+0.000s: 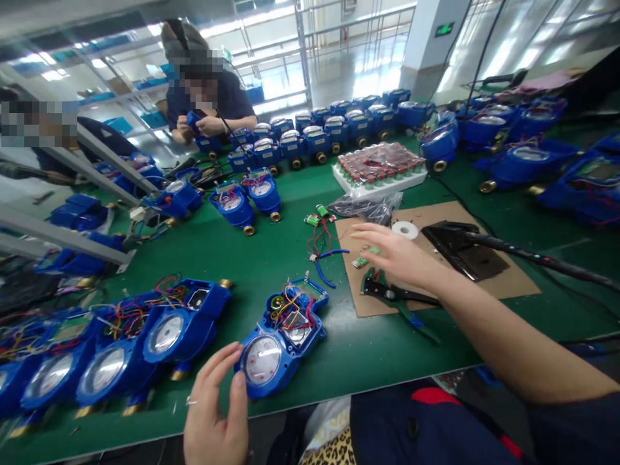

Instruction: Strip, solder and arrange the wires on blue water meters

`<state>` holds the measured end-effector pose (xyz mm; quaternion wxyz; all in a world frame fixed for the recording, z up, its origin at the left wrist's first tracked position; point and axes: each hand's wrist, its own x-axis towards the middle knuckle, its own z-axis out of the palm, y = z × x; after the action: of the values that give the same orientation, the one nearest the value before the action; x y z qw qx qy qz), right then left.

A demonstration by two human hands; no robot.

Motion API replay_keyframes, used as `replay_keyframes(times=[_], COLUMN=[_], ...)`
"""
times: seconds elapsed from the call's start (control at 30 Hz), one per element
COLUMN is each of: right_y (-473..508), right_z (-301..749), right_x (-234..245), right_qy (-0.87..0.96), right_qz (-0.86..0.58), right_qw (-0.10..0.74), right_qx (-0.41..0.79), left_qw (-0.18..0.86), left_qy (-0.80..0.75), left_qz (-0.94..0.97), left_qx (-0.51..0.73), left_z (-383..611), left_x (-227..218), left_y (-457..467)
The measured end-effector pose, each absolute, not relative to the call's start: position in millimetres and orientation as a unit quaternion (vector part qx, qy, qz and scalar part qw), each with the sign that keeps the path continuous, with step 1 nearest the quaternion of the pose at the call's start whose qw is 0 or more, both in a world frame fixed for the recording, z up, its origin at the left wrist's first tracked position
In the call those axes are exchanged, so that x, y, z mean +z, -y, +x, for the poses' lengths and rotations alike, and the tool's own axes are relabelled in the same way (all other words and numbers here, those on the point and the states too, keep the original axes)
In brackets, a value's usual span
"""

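Observation:
A blue water meter [264, 360] lies on the green table before me, its round dial up and its electronics box uncovered, showing coloured wires. Beside the dial's left edge is my left hand [217, 407], fingers and thumb apart; whether the fingertips touch the rim I cannot tell. My right hand [400, 255] reaches over a cardboard sheet [518, 284] with stretched fingers and nothing visible in them. Near those fingertips are small green battery-like parts [360, 262]. Wire strippers [390, 294] lie below the right hand, and blue-handled cutters [322, 271] lie left of it.
Several opened meters [165, 336] line the left side. Closed meters [314, 142] stand in rows at the back. A white tray [387, 189] holds red-topped cells. A tape roll [405, 230] and a black bag [450, 248] rest on the cardboard. A co-worker [208, 97] sits opposite.

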<state>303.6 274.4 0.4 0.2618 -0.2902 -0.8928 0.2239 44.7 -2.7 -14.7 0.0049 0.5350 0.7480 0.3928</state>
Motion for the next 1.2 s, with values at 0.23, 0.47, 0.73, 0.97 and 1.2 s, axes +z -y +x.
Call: replay_keyframes(times=[0.23, 0.47, 0.73, 0.97, 1.2], right_y=[-285, -291, -336, -333, -277], right_z=[370, 333, 362, 367, 351], right_x=[-7, -15, -33, -51, 30], right_qy=[0.818, 0.859, 0.871, 0.816, 0.769], right_qz=[-0.465, -0.409, -0.452, -0.563, -0.56], right_qw=[0.31, 0.262, 0.183, 0.128, 0.26], right_qx=[0.14, 0.16, 0.059, 0.032, 0.165], left_qw=[0.027, 0.02, 0.009, -0.041, -0.126], left_qy=[-0.774, -0.78, -0.779, -0.759, -0.656], left_qz=[0.456, 0.438, 0.408, 0.415, 0.645], left_qx=[0.439, 0.445, 0.476, 0.5, 0.372], left_z=[43, 46, 46, 47, 66], left_x=[-10, -3, -1, 19, 50], left_y=[-1, -2, 10, 0, -8])
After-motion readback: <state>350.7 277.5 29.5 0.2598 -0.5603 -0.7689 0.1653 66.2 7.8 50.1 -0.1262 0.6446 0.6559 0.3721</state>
